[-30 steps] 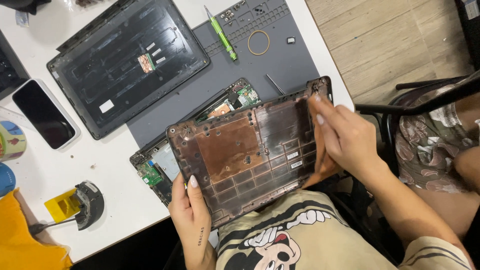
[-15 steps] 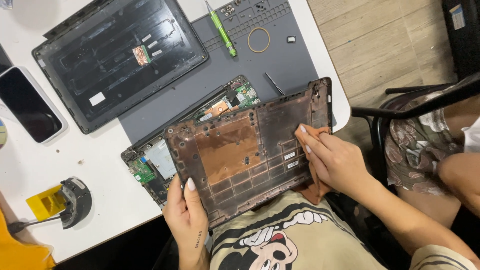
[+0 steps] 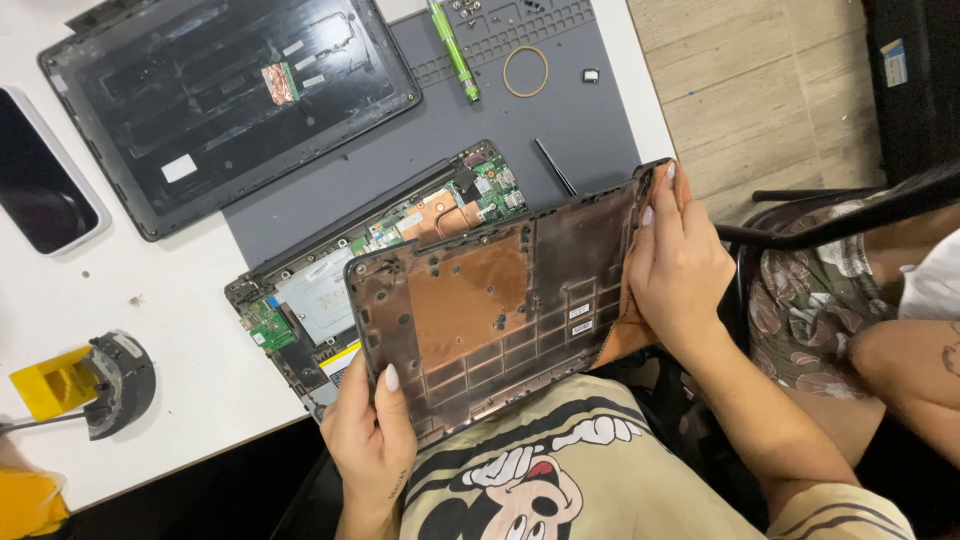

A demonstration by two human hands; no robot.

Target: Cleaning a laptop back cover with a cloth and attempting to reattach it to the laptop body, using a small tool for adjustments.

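I hold a dark laptop bottom cover (image 3: 500, 305), inner side up, with a copper-coloured patch in its middle. My left hand (image 3: 370, 430) grips its near left corner. My right hand (image 3: 680, 265) clasps its right edge together with an orange-brown cloth (image 3: 625, 335). Under the cover lies the opened laptop base (image 3: 300, 310) with green circuit boards, a copper heat pipe and a silver block showing. It rests on a grey work mat (image 3: 500, 135) on the white table (image 3: 150, 290).
A second dark laptop shell (image 3: 220, 100) lies at the back left, a black phone (image 3: 40, 190) beside it. On the mat are a green screwdriver (image 3: 453, 50), a rubber band (image 3: 525, 71) and a thin black tool (image 3: 553, 166). A yellow-and-grey tool (image 3: 85, 380) lies at the left; another person's legs (image 3: 870, 320) sit to the right.
My right hand slid from the cover's inner face to its right edge, and the cover has lifted and shifted right, baring more of the laptop base.
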